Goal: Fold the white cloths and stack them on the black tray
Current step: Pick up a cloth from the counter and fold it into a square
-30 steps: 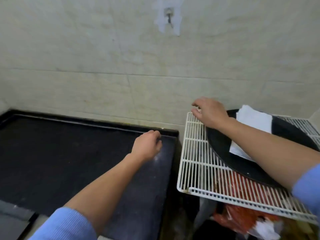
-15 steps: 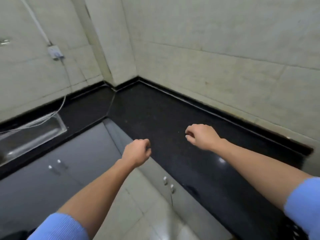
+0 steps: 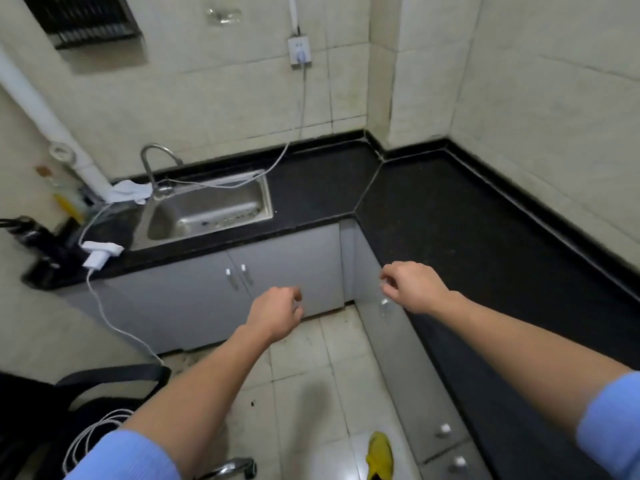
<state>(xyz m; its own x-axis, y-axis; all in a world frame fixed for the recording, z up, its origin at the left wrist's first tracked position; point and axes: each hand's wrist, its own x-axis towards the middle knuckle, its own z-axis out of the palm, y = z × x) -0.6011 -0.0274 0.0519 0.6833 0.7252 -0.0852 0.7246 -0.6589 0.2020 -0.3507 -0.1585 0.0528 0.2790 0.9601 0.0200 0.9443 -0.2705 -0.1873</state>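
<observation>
My left hand [image 3: 277, 315] hangs in the air in front of the grey cabinet doors, fingers loosely curled and holding nothing. My right hand [image 3: 414, 287] hovers at the inner edge of the black counter [image 3: 450, 216], also loosely curled and holding nothing. A crumpled white cloth [image 3: 130, 191] lies on the counter beside the faucet [image 3: 152, 161], far left of both hands. The black tray and its folded cloth are out of view.
A steel sink [image 3: 207, 213] sits in the L-shaped counter. A white charger [image 3: 100, 252] and its cable [image 3: 114, 327] trail from the wall socket [image 3: 299, 51] to the floor. A black chair [image 3: 69, 403] stands at lower left and a yellow rag [image 3: 379, 455] lies on the tiles.
The view has swung left, from the wire rack with the black tray to the sink corner. My right hand left the rack; both hands now hang over the floor and cabinet front.
</observation>
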